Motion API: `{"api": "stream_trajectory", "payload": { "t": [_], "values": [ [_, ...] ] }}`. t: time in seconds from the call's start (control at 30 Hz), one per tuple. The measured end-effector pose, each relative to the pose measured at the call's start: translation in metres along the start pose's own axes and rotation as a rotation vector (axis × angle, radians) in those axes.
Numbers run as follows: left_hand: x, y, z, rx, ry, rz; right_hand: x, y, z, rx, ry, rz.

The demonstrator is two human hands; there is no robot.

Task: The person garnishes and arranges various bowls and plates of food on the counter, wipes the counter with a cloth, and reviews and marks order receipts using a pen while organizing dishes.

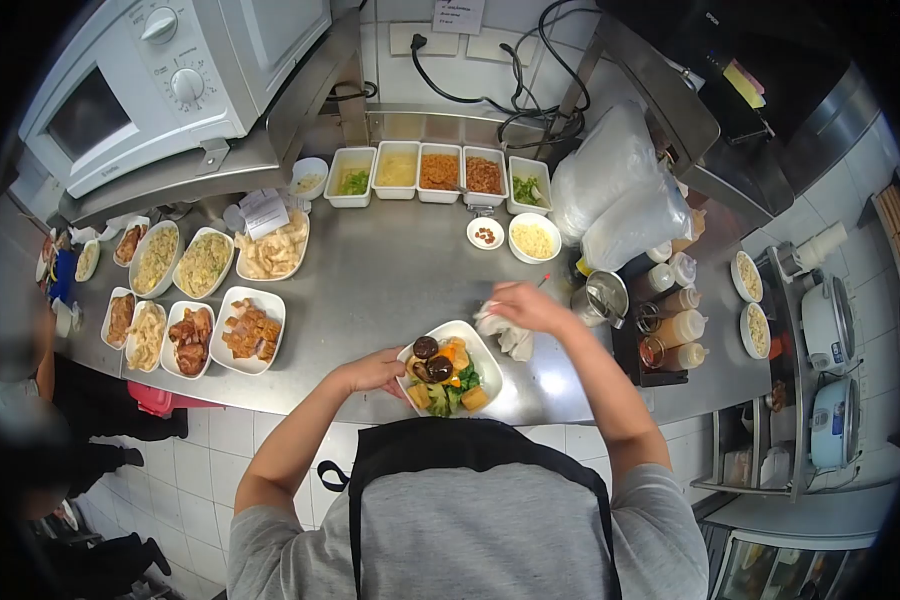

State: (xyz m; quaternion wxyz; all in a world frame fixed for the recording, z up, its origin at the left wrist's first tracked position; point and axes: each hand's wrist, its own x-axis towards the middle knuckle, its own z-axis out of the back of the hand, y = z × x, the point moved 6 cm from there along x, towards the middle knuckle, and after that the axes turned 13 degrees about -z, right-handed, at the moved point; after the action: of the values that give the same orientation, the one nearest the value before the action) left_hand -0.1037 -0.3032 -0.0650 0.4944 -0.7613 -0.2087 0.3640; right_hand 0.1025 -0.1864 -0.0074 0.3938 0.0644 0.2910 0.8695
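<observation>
A white square bowl (488, 385) at the front edge of the counter holds dark mushrooms, orange slices, green vegetables and yellow chunks. My left hand (373, 371) grips its left rim, some fingers hidden under the side. To the right of the bowl, my right hand (526, 304) is closed on a crumpled white cloth (515, 342), which hangs down toward the steel surface. Whether the cloth touches the bowl's rim, I cannot tell. A metal container (602, 298) with utensils stands just right of my right hand.
Several white dishes of food, including a dish of sliced meat (253, 328), stand on the left. Topping tubs (439, 172) line the back. Sauce bottles (682, 328) and plastic bags (610, 180) are on the right. A microwave (160, 90) sits upper left. People stand at far left.
</observation>
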Motion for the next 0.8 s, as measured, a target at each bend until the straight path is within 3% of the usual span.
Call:
{"api": "stream_trajectory", "payload": {
  "t": [0.07, 0.13, 0.2, 0.23, 0.27, 0.3, 0.37, 0.43, 0.57, 0.63, 0.7, 0.77, 0.8],
  "values": [
    [-0.002, 0.001, 0.005, -0.013, -0.019, -0.015, -0.018, -0.021, 0.018, 0.161, 0.002, -0.045],
    [-0.002, 0.01, 0.01, -0.021, -0.038, -0.035, -0.044, -0.027, 0.021, 0.018, -0.038, -0.091],
    [0.0, 0.014, 0.014, -0.132, -0.023, -0.174, -0.06, -0.018, 0.016, -0.301, -0.258, -0.334],
    [-0.006, -0.003, 0.008, -0.144, -0.006, -0.284, -0.054, -0.023, 0.007, 0.099, -0.291, -0.15],
    [0.001, 0.003, 0.015, -0.017, -0.035, -0.25, -0.048, -0.042, -0.024, 0.428, -0.125, -0.301],
    [0.005, 0.001, 0.018, -0.064, -0.004, -0.25, -0.046, -0.017, -0.028, 0.204, -0.219, -0.253],
    [0.009, -0.01, 0.024, -0.033, 0.009, -0.18, -0.031, -0.003, -0.043, 0.322, -0.182, -0.134],
    [0.006, -0.053, 0.01, 0.047, 0.083, -0.12, -0.026, 0.015, -0.02, 0.2, -0.042, -0.295],
    [0.031, -0.075, 0.014, 0.042, 0.253, -0.078, -0.038, 0.03, 0.025, 0.088, -0.092, -0.201],
    [0.035, -0.104, -0.005, 0.139, 0.37, 0.01, -0.05, 0.023, 0.035, 0.379, 0.1, -0.42],
    [0.047, -0.129, -0.019, 0.178, 0.353, -0.046, -0.068, 0.012, 0.043, 0.528, 0.055, -0.389],
    [0.061, -0.141, -0.036, 0.131, 0.44, 0.047, -0.095, 0.005, 0.057, 0.619, 0.033, -0.471],
    [0.065, -0.153, -0.051, 0.127, 0.433, -0.002, -0.107, 0.002, 0.066, 0.569, -0.063, -0.313]
  ]
}}
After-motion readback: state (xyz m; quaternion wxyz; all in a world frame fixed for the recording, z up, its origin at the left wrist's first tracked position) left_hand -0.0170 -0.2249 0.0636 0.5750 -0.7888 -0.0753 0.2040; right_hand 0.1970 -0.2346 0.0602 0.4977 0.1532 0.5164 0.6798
